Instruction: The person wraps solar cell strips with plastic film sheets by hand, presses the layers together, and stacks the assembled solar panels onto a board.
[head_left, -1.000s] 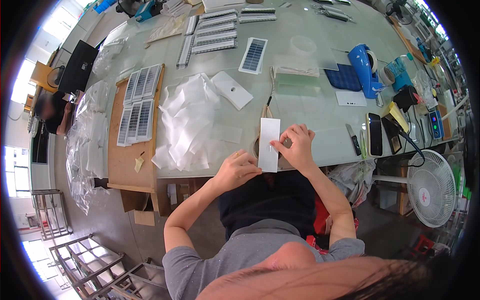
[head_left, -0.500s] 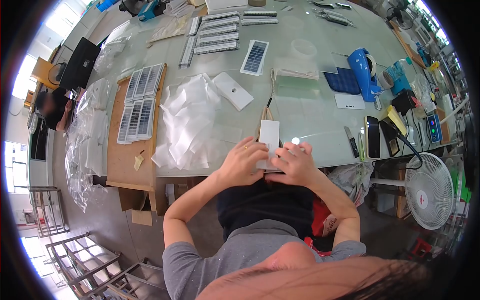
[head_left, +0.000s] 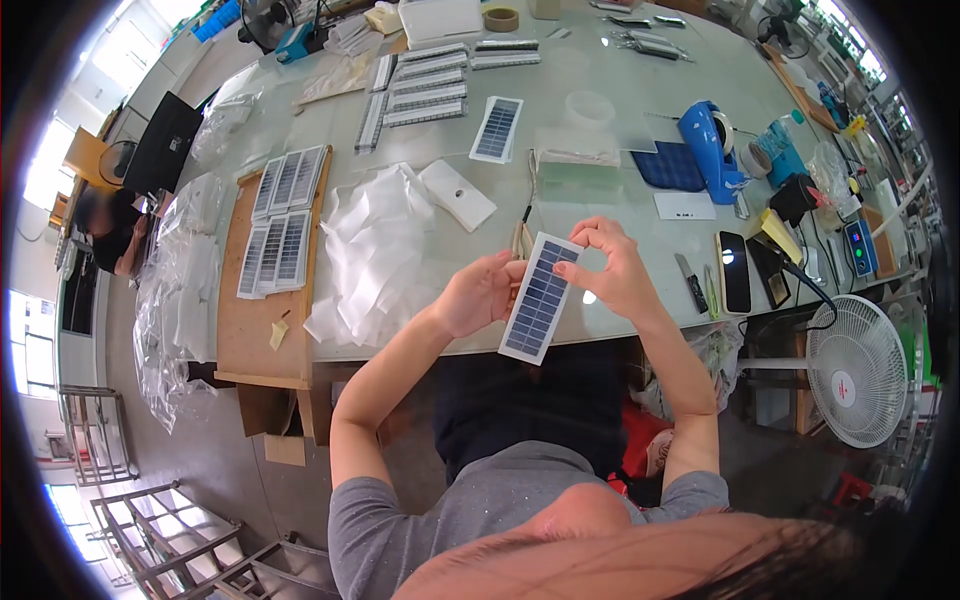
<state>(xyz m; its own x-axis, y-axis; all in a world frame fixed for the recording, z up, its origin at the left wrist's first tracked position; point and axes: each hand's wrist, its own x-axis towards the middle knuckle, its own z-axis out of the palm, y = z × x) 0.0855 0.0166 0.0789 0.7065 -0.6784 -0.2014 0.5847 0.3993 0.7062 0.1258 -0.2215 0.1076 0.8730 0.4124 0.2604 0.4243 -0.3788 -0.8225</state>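
Observation:
A small solar panel (head_left: 541, 300) with a white border and dark blue cells is held up, tilted, above the table's near edge. My right hand (head_left: 612, 268) pinches its upper right part, thumb on the cell face and fingers at the top edge. At the panel's left edge is my left hand (head_left: 478, 294), its fingers loosely apart; some fingertips are hidden behind the panel, and the thumb is off its face. Behind the panel, a cable (head_left: 526, 212) runs up the table. A white plate with a small hole (head_left: 459, 195) lies farther left.
Crumpled white sheets (head_left: 372, 260) lie left of my hands, beside a wooden board (head_left: 262, 335) bearing several panels. Another panel (head_left: 497, 130) lies ahead. On the right are a knife (head_left: 691, 284), a phone (head_left: 734, 272), a blue tape dispenser (head_left: 712, 150) and a fan (head_left: 855, 372).
The white piece between my hands has been turned and raised; its dark cell face now shows. My right hand has moved up and right, my left hand slightly left with looser fingers.

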